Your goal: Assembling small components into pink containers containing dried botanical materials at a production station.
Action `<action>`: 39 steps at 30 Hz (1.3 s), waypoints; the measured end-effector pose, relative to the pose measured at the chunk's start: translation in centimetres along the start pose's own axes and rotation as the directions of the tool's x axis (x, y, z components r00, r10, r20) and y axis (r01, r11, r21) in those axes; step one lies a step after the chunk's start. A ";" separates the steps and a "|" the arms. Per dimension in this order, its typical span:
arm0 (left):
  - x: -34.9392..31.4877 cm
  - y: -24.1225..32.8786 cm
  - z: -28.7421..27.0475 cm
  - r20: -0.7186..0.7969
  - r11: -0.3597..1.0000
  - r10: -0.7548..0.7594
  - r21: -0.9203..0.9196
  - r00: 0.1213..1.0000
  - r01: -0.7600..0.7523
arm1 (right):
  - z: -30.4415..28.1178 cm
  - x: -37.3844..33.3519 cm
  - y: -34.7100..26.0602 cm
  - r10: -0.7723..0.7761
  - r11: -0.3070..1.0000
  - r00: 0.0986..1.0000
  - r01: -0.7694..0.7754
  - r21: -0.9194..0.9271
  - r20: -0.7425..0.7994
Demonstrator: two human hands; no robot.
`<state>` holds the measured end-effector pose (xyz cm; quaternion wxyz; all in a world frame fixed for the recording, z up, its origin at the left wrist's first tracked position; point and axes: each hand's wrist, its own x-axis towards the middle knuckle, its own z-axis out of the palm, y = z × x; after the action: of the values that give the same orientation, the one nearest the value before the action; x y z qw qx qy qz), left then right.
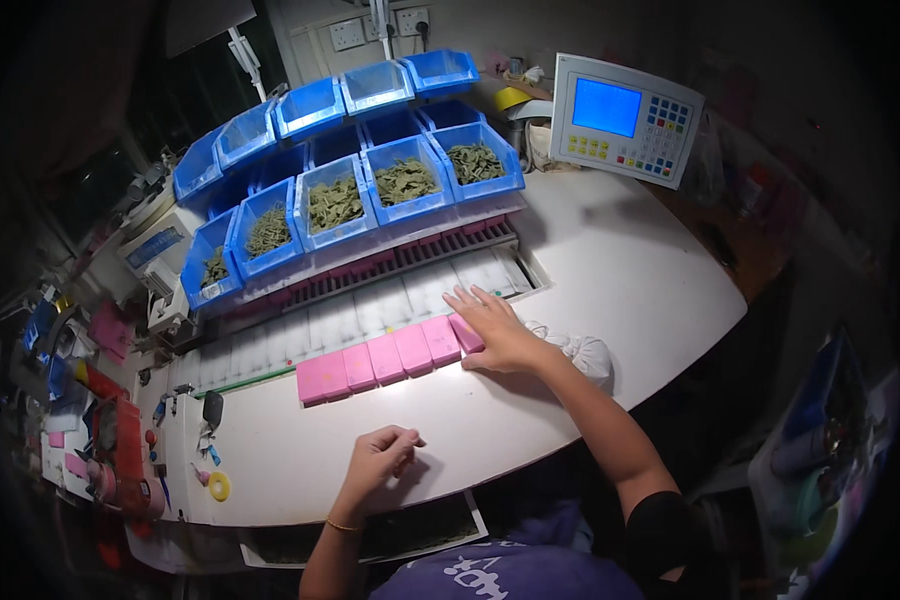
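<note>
My right hand (492, 326) lies flat with fingers spread on the right end of a row of pink rectangular blocks (385, 359) lined up on the white curved table (610, 270). It covers part of the last block and reaches the white slotted strip (370, 310) behind. My left hand (380, 458) rests near the table's front edge with its fingers curled loosely; I see nothing in it. Behind the row stand tiered blue bins (370, 185), the lower ones filled with green-grey small parts.
A grey control box (625, 118) with a blue screen and keypad stands at the back right. A white cloth bag (580, 352) lies beside my right wrist. A yellow tape roll (219, 486), small tools and red and pink items crowd the left.
</note>
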<state>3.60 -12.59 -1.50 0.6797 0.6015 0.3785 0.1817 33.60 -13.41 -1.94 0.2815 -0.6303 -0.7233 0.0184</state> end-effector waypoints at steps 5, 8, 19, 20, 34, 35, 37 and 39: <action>-0.5 -0.8 0.4 0.078 0.943 -0.143 -0.292 0.987 0.160 | -0.7 -1.6 -1.0 0.158 0.987 0.970 -0.159 -0.012 0.184; -0.9 -0.1 2.1 0.322 0.746 0.002 -0.630 0.947 0.213 | -1.2 -4.9 -5.9 -0.014 0.898 1.000 0.011 0.439 0.002; -1.5 0.8 3.0 0.040 0.964 0.162 0.209 0.986 -0.167 | 0.7 -11.6 -11.0 0.163 0.536 0.962 -0.273 0.799 0.219; -1.4 0.0 3.1 0.035 0.936 0.258 0.239 0.965 -0.259 | 0.9 -11.6 -11.4 0.180 0.569 0.972 -0.229 0.790 0.152; -3.1 -1.6 2.2 -0.080 0.858 0.389 0.393 0.918 -0.330 | 3.5 -9.3 -15.4 0.414 0.798 0.899 -0.284 0.532 -0.140; -3.2 -1.7 2.5 -0.023 0.787 0.496 0.433 0.868 -0.439 | 4.1 -9.4 -15.8 0.451 0.713 0.889 -0.305 0.632 -0.080; -3.0 -0.8 3.2 -0.031 0.738 0.548 0.487 0.836 -0.466 | 4.9 -9.5 -16.3 0.441 0.727 0.891 -0.285 0.625 -0.107; -1.6 -1.7 2.9 -0.006 0.765 0.522 0.444 0.853 -0.465 | 5.3 -9.3 -16.5 0.373 0.727 0.911 -0.171 0.665 -0.174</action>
<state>4.35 -16.10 -2.67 0.4331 0.8004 0.2801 0.3054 16.89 -23.65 -3.73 0.5768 -0.5929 -0.5215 0.2093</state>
